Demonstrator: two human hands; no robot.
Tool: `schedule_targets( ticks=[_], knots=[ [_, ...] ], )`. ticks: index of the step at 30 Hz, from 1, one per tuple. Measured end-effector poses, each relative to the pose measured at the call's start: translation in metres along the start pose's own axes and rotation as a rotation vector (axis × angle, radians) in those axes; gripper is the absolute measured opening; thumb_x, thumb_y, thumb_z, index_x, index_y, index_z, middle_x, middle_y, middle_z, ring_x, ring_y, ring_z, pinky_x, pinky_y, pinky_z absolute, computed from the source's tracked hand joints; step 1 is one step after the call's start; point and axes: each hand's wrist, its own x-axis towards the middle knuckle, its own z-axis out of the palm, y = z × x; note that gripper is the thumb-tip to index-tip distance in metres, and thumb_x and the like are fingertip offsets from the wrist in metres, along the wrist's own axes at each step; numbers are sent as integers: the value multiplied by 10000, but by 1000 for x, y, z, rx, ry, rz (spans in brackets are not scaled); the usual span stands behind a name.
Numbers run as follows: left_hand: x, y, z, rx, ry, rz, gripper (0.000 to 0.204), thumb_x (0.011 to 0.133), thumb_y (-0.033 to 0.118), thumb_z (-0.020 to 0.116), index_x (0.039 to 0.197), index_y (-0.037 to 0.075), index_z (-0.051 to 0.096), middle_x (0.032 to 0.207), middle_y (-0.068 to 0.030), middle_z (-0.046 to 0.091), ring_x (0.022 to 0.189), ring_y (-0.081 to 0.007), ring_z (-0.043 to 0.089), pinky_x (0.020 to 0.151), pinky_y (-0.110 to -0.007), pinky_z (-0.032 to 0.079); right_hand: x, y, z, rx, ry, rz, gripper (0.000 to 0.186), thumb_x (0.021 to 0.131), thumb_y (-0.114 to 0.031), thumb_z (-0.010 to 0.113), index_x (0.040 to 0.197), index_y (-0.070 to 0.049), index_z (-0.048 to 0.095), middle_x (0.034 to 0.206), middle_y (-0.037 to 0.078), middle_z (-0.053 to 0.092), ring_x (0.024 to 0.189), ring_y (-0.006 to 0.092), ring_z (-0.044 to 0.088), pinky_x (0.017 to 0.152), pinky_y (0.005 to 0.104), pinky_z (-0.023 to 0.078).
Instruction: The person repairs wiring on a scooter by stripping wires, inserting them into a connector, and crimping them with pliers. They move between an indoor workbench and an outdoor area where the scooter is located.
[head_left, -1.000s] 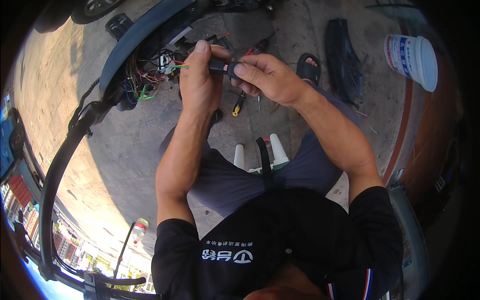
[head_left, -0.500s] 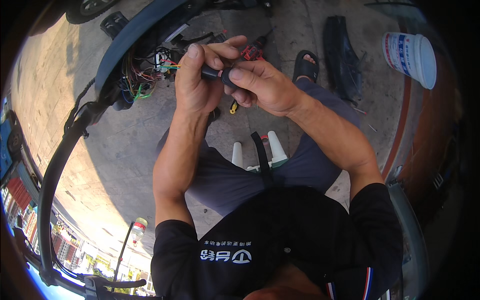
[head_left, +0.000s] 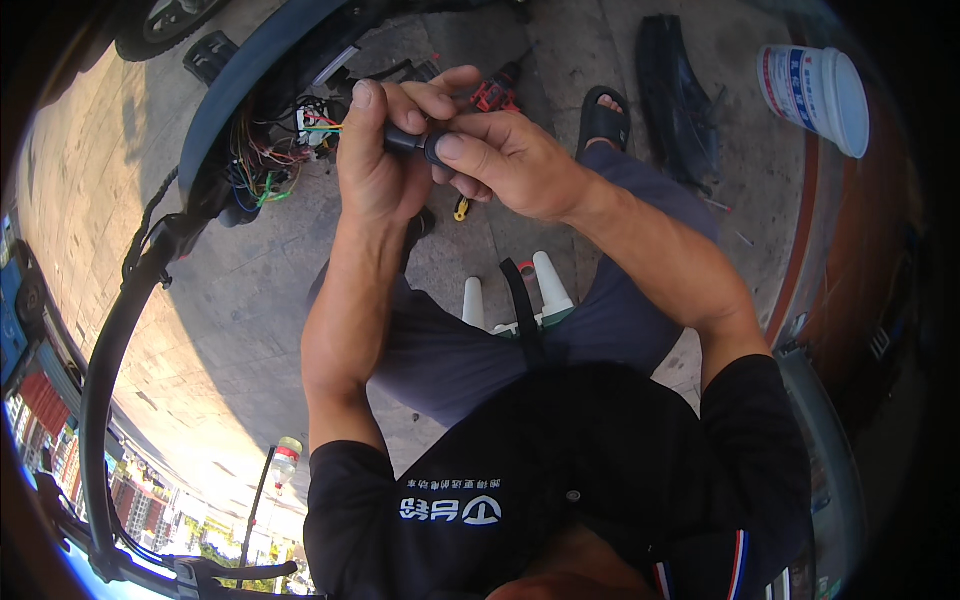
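Note:
Between my hands is a small black cylindrical part (head_left: pixel 403 142) with thin coloured wires running up to its left end. My left hand (head_left: pixel 385 165) is closed around that part, its thumb upright and some fingers curled loosely above. My right hand (head_left: pixel 510 160) pinches the part's right end, thumb on top and fingers folded underneath. Beyond my left hand a tangle of wires and white connectors (head_left: pixel 270 150) hangs from the dark frame of a partly dismantled vehicle (head_left: pixel 225 90). A red-and-black drill (head_left: pixel 495 92) and a yellow-handled tool (head_left: pixel 462 208) lie past my fingers.
A white bucket (head_left: pixel 812 98) stands at the upper right beside a long black curved panel (head_left: pixel 672 100). A white stool (head_left: pixel 548 285) with a dark strap sits between my legs. A black bar with levers (head_left: pixel 100 420) curves along the left side, and a bottle (head_left: pixel 286 458) is low at the left.
Both hands and the black part have shifted a little to the left. My left hand's upper fingers have loosened and lifted. The view has moved slightly.

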Motion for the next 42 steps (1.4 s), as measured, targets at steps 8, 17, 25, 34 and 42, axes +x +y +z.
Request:
schedule_targets(
  ticks=[8, 17, 25, 34, 42],
  knots=[
    [2, -3, -4, -30, -57, -11, 502, 994, 443, 404, 731, 59, 592, 859, -114, 641, 1205, -401, 488, 1025, -499, 383, -1, -3, -1, -195, 32, -117, 253, 958, -227, 553, 825, -24, 622, 622, -7, 532, 559, 67, 480, 509, 241, 388],
    [4, -4, -7, -30, -140, -37, 527, 951, 523, 442, 1112, 40, 576, 1148, -184, 601, 1258, -400, 444, 1024, -507, 391, 4, 0, -4, 55, 93, -8, 246, 965, -242, 542, 877, -29, 629, 663, -14, 540, 567, 46, 457, 505, 215, 367],
    [-1, 0, 14, 462, 173, 17, 481, 842, 182, 693, 1226, -17, 484, 1161, -201, 598, 1108, -287, 567, 990, -400, 429, 4, -1, -15, -316, 180, -205, 244, 947, -151, 562, 1141, -23, 634, 806, 7, 633, 722, 65, 565, 607, 235, 452],
    [-3, 1, 21, 563, 85, 66, 461, 831, 56, 680, 1244, -23, 490, 1182, -158, 592, 1052, -200, 602, 897, -320, 494, 5, -9, -24, -110, 17, -35, 259, 942, -79, 563, 1185, 10, 561, 963, 31, 615, 832, 79, 566, 749, 235, 489],
    [-6, -4, 20, 735, 43, 95, 427, 818, 98, 707, 1192, -32, 547, 1221, -133, 579, 1096, -196, 569, 962, -325, 446, 8, 1, -24, -158, 89, -111, 245, 889, -26, 604, 1127, 6, 552, 992, 27, 621, 905, 85, 610, 801, 241, 506]
  ],
)
